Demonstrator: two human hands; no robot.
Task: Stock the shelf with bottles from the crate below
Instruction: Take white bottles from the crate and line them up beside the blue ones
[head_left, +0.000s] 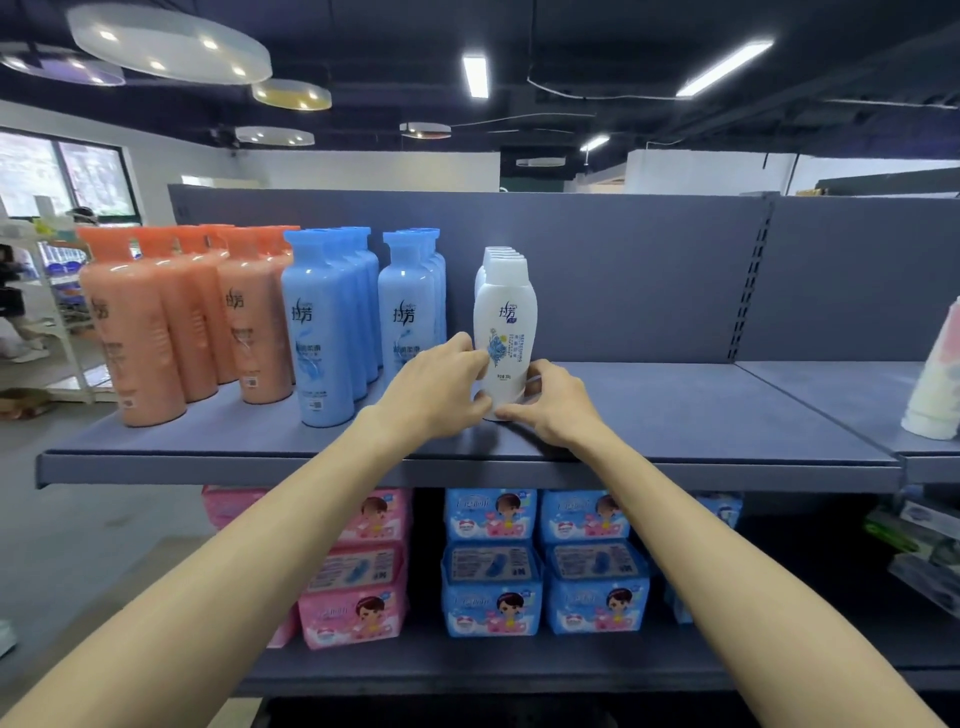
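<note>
Both hands hold the white bottle (505, 332) low on its sides, left hand (441, 384) and right hand (550, 402) curled round its base; it stands upright on the shelf (675, 410), fronting its row. Square it gently, label forward, then let go

Shop aisle, steel shelf (467, 470), rows of shampoo bottles (317, 332)

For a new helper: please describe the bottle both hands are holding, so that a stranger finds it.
On the grey upper shelf, go right past the orange and blue bottles. The front white bottle heads a single-file white row, with a flower label.
</note>
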